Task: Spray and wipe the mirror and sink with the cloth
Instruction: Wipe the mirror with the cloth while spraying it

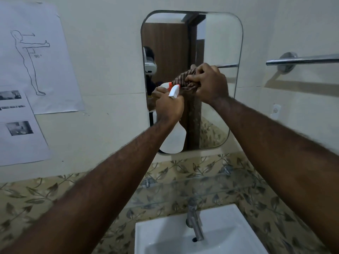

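Note:
A rounded wall mirror (218,43) hangs above a white sink (165,233) with a metal tap (195,222). My left hand (169,109) grips a white spray bottle (174,140) by its neck, the white-and-orange nozzle pointing toward the glass. My right hand (211,83) is raised in front of the mirror, closed on a bunched brown striped cloth (185,79) held against or just off the glass. The hands almost touch at the nozzle.
A glass shelf (211,182) juts out between mirror and sink. A metal towel bar (302,60) is on the wall to the right. Paper sheets (36,57) are stuck to the left wall. Leaf-patterned tiles (27,195) back the sink.

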